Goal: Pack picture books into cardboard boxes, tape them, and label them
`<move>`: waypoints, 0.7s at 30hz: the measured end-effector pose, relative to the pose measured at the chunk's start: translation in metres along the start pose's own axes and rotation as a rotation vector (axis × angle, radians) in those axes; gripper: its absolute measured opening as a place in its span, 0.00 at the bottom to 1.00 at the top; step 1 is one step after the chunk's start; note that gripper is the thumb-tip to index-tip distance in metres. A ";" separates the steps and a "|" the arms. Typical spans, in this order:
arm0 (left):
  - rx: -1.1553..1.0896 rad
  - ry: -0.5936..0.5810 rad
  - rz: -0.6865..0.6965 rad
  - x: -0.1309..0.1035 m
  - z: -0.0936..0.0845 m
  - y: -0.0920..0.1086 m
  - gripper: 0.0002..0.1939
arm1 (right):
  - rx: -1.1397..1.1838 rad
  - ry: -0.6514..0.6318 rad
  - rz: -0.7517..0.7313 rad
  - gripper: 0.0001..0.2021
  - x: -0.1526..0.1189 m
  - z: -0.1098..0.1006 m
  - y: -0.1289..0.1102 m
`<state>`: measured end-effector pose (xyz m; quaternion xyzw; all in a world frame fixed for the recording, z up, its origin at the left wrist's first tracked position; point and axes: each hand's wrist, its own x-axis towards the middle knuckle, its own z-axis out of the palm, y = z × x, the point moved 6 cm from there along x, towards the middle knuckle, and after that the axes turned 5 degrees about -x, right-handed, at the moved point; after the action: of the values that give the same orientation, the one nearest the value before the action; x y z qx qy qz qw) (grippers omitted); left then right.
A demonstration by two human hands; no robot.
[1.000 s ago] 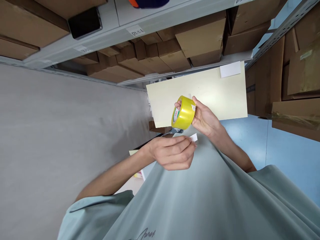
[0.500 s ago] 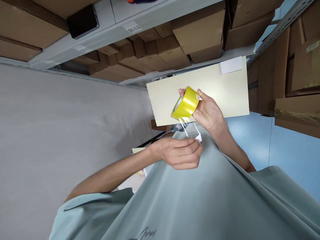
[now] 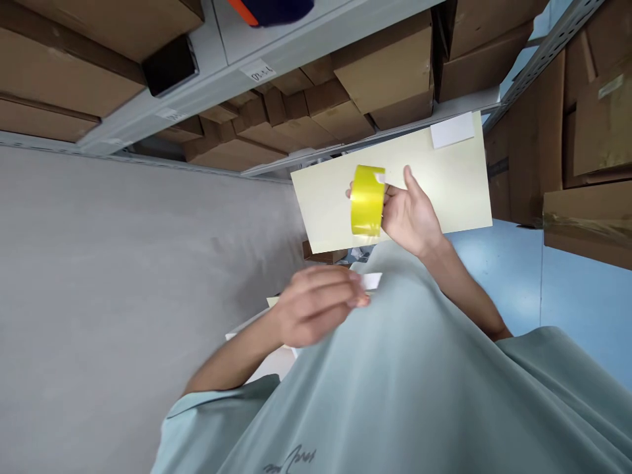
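Right hand [image 3: 412, 217] has hold of a roll of yellow tape [image 3: 368, 201]; its fingers are half open, running behind or inside the roll (cannot tell which from here), tips peeking out at the roll's left edge, thumb raised and spread apart from it. Roll sits upright left of the right palm, up and to the right of the left fingers; its hollow core is turned out of sight. Left hand [image 3: 316, 306] slightly blurred, fingers curled close together, a white slip [image 3: 371, 281] pinched at the tips and sticking out to their right; thumb mostly hidden. Behind the right fingers, a cream board [image 3: 326, 204], a white card [image 3: 451, 130] lying on it up and right of the thumb. Containers: a row of cardboard boxes [image 3: 340, 112] packed side by side on a grey shelf [image 3: 291, 49], beyond and above both sets of fingers; contents hidden. More large boxes [image 3: 64, 66] far up and left of the left fingers, a black phone-like thing [image 3: 170, 66] just beside them. Well right of the right fingers, a box with clear tape across it [image 3: 587, 224], contents also unseen. Small brown box [image 3: 323, 255] just above the left fingers, partly under the board; inside not readable.
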<state>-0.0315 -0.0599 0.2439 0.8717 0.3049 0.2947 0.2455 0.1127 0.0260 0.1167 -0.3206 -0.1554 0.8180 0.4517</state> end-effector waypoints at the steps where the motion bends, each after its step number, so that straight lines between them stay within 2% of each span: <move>1: 0.026 0.176 0.025 0.005 -0.011 0.000 0.06 | -0.129 -0.056 -0.072 0.34 -0.004 0.000 -0.006; 3: 0.013 0.478 0.097 0.015 -0.026 -0.002 0.07 | -0.473 -0.249 -0.227 0.42 -0.016 0.003 -0.011; 5: -0.044 0.644 0.060 0.025 -0.031 -0.013 0.11 | -0.844 -0.431 -0.343 0.43 -0.028 0.005 -0.003; 7: -0.100 0.750 -0.054 0.031 -0.032 -0.027 0.14 | -1.122 -0.493 -0.407 0.34 -0.035 0.001 0.013; 9: -0.141 0.830 -0.192 0.030 -0.034 -0.037 0.16 | -1.261 -0.453 -0.447 0.26 -0.040 -0.003 0.026; 12: -0.132 0.932 -0.309 0.022 -0.037 -0.042 0.21 | -1.293 -0.346 -0.431 0.22 -0.047 -0.008 0.036; 15: -0.064 1.036 -0.281 0.013 -0.037 -0.040 0.23 | -1.193 -0.241 -0.321 0.23 -0.054 -0.011 0.030; 18: -0.027 1.104 -0.254 0.005 -0.031 -0.041 0.24 | -1.066 -0.213 -0.166 0.25 -0.058 -0.009 0.021; 21: -0.020 1.128 -0.381 -0.005 -0.023 -0.048 0.27 | -1.029 -0.196 -0.062 0.29 -0.057 -0.006 0.016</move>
<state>-0.0690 -0.0241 0.2290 0.5083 0.5366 0.6658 0.1023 0.1287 -0.0308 0.1261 -0.4184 -0.5881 0.6480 0.2431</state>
